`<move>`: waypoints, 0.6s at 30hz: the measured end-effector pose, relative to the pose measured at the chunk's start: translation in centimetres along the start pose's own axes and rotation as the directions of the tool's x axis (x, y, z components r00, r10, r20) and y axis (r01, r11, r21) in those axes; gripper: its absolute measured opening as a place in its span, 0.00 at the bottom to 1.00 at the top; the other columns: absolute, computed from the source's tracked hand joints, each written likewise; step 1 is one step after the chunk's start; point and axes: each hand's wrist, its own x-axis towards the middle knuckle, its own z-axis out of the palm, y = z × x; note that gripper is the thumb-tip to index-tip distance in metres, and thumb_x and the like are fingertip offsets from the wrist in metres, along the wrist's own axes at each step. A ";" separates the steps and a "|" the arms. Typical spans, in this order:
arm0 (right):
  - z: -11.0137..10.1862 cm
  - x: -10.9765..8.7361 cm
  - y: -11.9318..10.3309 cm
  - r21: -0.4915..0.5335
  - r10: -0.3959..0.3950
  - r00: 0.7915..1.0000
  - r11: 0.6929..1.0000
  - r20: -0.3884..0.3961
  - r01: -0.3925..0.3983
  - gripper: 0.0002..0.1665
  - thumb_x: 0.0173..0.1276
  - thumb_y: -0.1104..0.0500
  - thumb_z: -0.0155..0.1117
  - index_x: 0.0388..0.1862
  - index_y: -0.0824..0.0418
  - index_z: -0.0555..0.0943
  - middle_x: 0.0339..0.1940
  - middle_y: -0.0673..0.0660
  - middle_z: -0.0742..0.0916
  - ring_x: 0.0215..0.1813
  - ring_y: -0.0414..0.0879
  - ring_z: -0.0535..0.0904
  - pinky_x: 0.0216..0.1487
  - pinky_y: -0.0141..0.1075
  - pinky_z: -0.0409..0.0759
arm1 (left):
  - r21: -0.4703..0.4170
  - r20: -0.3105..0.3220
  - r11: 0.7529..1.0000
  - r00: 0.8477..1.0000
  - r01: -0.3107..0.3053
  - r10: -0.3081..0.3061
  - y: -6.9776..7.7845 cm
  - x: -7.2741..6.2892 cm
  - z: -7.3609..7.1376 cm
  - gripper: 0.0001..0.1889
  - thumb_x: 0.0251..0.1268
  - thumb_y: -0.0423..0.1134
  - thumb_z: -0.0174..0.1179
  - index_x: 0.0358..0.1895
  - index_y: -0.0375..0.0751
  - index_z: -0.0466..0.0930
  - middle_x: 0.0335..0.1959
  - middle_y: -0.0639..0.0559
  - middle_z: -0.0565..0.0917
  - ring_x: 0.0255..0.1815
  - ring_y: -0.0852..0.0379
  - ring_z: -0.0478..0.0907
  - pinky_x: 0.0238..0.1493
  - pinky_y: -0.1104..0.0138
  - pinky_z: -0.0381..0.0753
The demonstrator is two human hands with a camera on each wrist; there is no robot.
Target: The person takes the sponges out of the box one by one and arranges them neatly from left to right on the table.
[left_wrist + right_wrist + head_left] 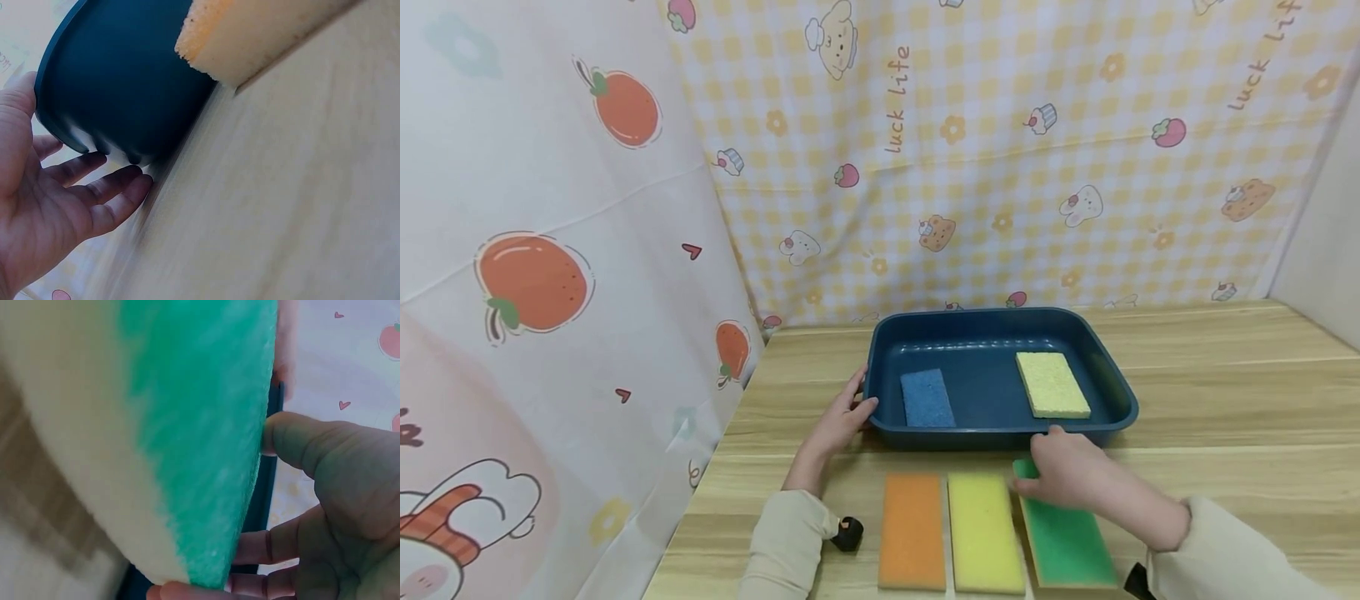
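The left hand (835, 429) rests at the left end of the tray (985, 383), its grip unclenched, thumb at the rim and fingers laid along the outer wall, probably to steady it. The orange sponge (913, 532) lies in front of the tray, just beside the yellow sponge (987, 532); their lengthwise order seems meant to keep each within reach. Inside the tray, the blue sponge (927, 398) lies flat near the left and front walls, and the pale sponge (1052, 385) lies toward the right, with bare floor between them. The green sponge (1067, 537) is in front of the tray, right of the yellow one and only narrowly apart from it. The right hand (1071, 471) grasps its far end, thumb on the left edge, which likely leaves the rest free to swing; whether the near end touches the tabletop (1225, 400) I cannot tell. The tray's front wall stands close beyond this grip, while bare wood beyond the tray's right end gives sideways room.
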 end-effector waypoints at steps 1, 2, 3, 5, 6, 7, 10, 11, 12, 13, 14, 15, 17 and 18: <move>0.2 0.0 0.0 0.002 0.007 1.000 1.000 -0.005 -0.007 0.24 0.53 0.45 0.66 0.24 0.65 0.73 0.24 0.60 0.74 0.18 0.46 0.66 0.20 0.37 0.67 | 0.001 -0.001 1.000 1.000 0.002 -0.002 0.1 0.0 0.0 0.31 0.68 0.37 0.46 0.71 0.46 0.45 0.65 0.35 0.59 0.56 0.40 0.68 0.49 0.53 0.74; 0.3 -0.1 0.1 0.004 0.013 1.000 1.000 -0.010 -0.013 0.25 0.53 0.45 0.66 0.25 0.66 0.73 0.25 0.62 0.74 0.17 0.46 0.67 0.19 0.37 0.67 | 0.000 -0.001 1.000 1.000 0.003 -0.003 0.1 -0.1 0.0 0.31 0.68 0.37 0.46 0.71 0.46 0.45 0.65 0.35 0.59 0.56 0.40 0.68 0.49 0.53 0.74; 0.5 -0.1 0.1 0.007 0.021 1.000 1.000 -0.016 -0.020 0.25 0.52 0.45 0.66 0.27 0.68 0.74 0.27 0.63 0.75 0.16 0.46 0.67 0.19 0.36 0.67 | -0.004 -0.003 1.000 1.000 0.007 -0.007 0.1 -0.1 0.1 0.31 0.68 0.37 0.46 0.71 0.46 0.45 0.65 0.35 0.58 0.56 0.39 0.68 0.49 0.52 0.73; 0.8 -0.2 0.1 0.002 0.023 0.999 1.000 -0.035 -0.023 0.27 0.52 0.45 0.66 0.30 0.70 0.75 0.29 0.66 0.75 0.16 0.47 0.67 0.18 0.36 0.68 | -0.006 -0.001 1.000 1.000 0.003 -0.003 0.1 -0.1 0.1 0.31 0.68 0.36 0.45 0.71 0.46 0.45 0.65 0.35 0.58 0.56 0.39 0.67 0.50 0.52 0.73; 1.0 -0.2 0.1 -0.001 0.020 0.999 1.000 -0.044 -0.020 0.28 0.52 0.45 0.66 0.31 0.71 0.75 0.30 0.67 0.76 0.15 0.46 0.67 0.18 0.36 0.68 | -0.004 0.000 1.000 1.000 0.002 -0.002 0.2 -0.1 0.1 0.31 0.69 0.36 0.45 0.71 0.45 0.44 0.65 0.34 0.57 0.57 0.38 0.67 0.50 0.52 0.73; 1.1 -0.2 0.1 -0.003 0.016 0.999 1.000 -0.051 -0.016 0.28 0.52 0.45 0.66 0.31 0.71 0.75 0.29 0.67 0.76 0.15 0.46 0.67 0.17 0.36 0.68 | -0.002 0.001 1.000 1.000 0.003 -0.003 0.2 -0.2 0.1 0.31 0.69 0.36 0.45 0.71 0.45 0.44 0.65 0.35 0.57 0.57 0.39 0.67 0.50 0.52 0.73; 1.6 -0.2 0.2 -0.003 0.017 0.998 1.000 -0.059 -0.018 0.27 0.53 0.45 0.66 0.30 0.71 0.75 0.27 0.65 0.75 0.15 0.46 0.67 0.17 0.37 0.67 | 0.009 0.006 1.000 1.000 -0.005 0.005 0.2 -0.1 0.0 0.31 0.69 0.36 0.45 0.71 0.45 0.44 0.65 0.34 0.58 0.57 0.39 0.68 0.49 0.53 0.74; 1.8 -0.2 0.3 -0.001 0.017 0.998 1.000 -0.060 -0.017 0.27 0.53 0.46 0.66 0.29 0.71 0.74 0.26 0.64 0.74 0.15 0.46 0.66 0.17 0.36 0.67 | 0.015 0.006 1.000 1.000 -0.004 0.004 0.2 -0.1 0.0 0.31 0.69 0.36 0.45 0.71 0.45 0.44 0.65 0.35 0.58 0.56 0.39 0.68 0.49 0.53 0.74; 1.9 -0.2 0.3 -0.001 0.014 0.998 1.000 -0.060 -0.014 0.26 0.53 0.46 0.65 0.28 0.70 0.74 0.24 0.62 0.73 0.15 0.46 0.66 0.17 0.36 0.66 | 0.019 0.005 1.000 1.000 -0.003 0.003 0.2 -0.1 0.0 0.31 0.69 0.37 0.45 0.71 0.46 0.44 0.65 0.35 0.59 0.56 0.40 0.68 0.50 0.53 0.74; 2.1 -0.1 0.4 0.004 0.021 0.998 1.000 -0.057 -0.021 0.25 0.53 0.46 0.66 0.27 0.69 0.74 0.23 0.60 0.72 0.15 0.46 0.66 0.18 0.36 0.66 | 0.022 0.006 1.000 1.000 -0.004 0.004 0.2 -0.1 0.0 0.31 0.68 0.37 0.45 0.71 0.46 0.44 0.65 0.36 0.59 0.56 0.40 0.68 0.50 0.53 0.74; 2.2 -0.1 0.5 0.005 0.025 0.998 1.000 -0.056 -0.025 0.24 0.53 0.46 0.65 0.26 0.68 0.73 0.22 0.60 0.71 0.15 0.46 0.66 0.18 0.36 0.66 | 0.024 0.006 1.000 1.000 -0.004 0.004 0.2 -0.1 0.0 0.31 0.68 0.37 0.45 0.71 0.46 0.44 0.64 0.36 0.59 0.56 0.40 0.68 0.50 0.53 0.74; 2.3 0.0 0.6 0.009 0.029 0.998 1.000 -0.053 -0.028 0.24 0.53 0.47 0.66 0.26 0.68 0.73 0.22 0.59 0.71 0.15 0.46 0.66 0.18 0.36 0.65 | 0.026 0.004 1.000 1.000 0.001 -0.001 0.2 -0.1 0.0 0.31 0.68 0.37 0.45 0.71 0.47 0.45 0.64 0.36 0.59 0.56 0.40 0.69 0.50 0.53 0.74; 2.5 0.1 0.7 0.008 0.031 0.999 1.000 -0.043 -0.030 0.24 0.53 0.46 0.66 0.25 0.67 0.73 0.22 0.59 0.72 0.16 0.46 0.66 0.18 0.37 0.66 | 0.019 0.008 1.000 1.000 0.003 -0.003 0.5 -0.2 0.0 0.31 0.68 0.36 0.45 0.71 0.46 0.45 0.65 0.35 0.59 0.55 0.40 0.68 0.50 0.52 0.73; 2.6 0.2 0.8 0.003 0.030 0.999 1.000 -0.037 -0.030 0.24 0.53 0.46 0.66 0.25 0.67 0.73 0.21 0.59 0.72 0.17 0.46 0.66 0.19 0.37 0.66 | 0.011 0.013 1.000 1.000 0.003 -0.003 0.8 -0.3 0.0 0.31 0.68 0.35 0.45 0.71 0.45 0.44 0.65 0.34 0.58 0.56 0.39 0.68 0.50 0.51 0.73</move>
